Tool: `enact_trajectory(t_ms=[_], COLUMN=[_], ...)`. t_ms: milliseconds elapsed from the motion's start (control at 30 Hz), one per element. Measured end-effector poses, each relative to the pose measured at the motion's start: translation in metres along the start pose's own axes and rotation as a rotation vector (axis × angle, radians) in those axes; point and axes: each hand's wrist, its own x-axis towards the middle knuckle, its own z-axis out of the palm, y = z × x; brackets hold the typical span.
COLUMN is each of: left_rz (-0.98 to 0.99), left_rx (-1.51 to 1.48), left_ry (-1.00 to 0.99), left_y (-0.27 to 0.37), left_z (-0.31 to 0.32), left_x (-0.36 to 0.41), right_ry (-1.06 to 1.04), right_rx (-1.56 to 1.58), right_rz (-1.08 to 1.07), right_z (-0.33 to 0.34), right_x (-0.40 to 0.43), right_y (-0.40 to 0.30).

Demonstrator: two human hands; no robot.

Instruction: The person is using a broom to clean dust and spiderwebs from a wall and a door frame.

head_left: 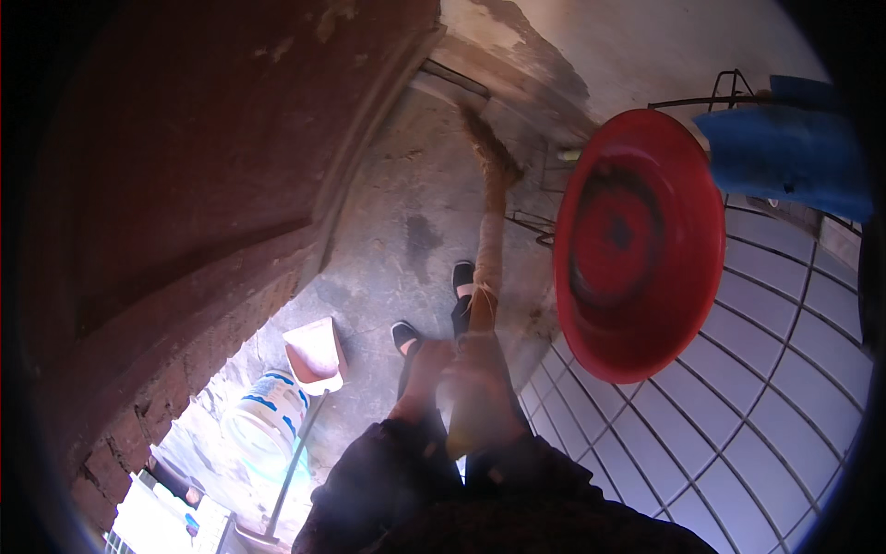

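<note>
A straw broom (492, 228) with a wrapped handle runs away from my body over the concrete floor, its darker bristle end near the door sill. Around its near end, both hands meet: my left hand (430, 363) at the left and my right hand (477, 367) close beside it. Blur and glare hide the separate fingers. Something yellowish (462, 433) shows just below the hands, too unclear to name. My feet in dark shoes stand to the left of the broom.
A red plastic basin (623, 242) stands out at the right, in front of white wall tiles (747, 388). Blue material (782, 152) is on a metal rack beyond it. A long-handled dustpan (318, 360) and a white bucket (266, 415) are at the lower left. A dark red door (194, 138) fills the upper left.
</note>
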Motion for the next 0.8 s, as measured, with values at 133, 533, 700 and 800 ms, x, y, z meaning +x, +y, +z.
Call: enact_trajectory(t_ms=[133,533,700,800], left_rz=[0.180,-0.332,-0.495,-0.309], left_rx=[-0.118,-0.797,-0.957,-1.105], left_ry=[0.078,-0.062,-0.165,-0.277], left_y=[-0.002,0.017,0.043,0.063], left_z=[-0.011,-0.018,-0.038,-0.060], left_x=[0.000,0.010,0.027,0.038], right_ry=[0.072,0.038,0.084,0.055], right_rx=[-0.063,-0.162,-0.048,-0.048], right_rz=[-0.133,-0.229,-0.200,-0.225], right_z=[0.001,0.018,0.020,0.020], right_x=[-0.009,0.013,0.010,0.012], right_y=[0.010,0.008,0.010,0.015])
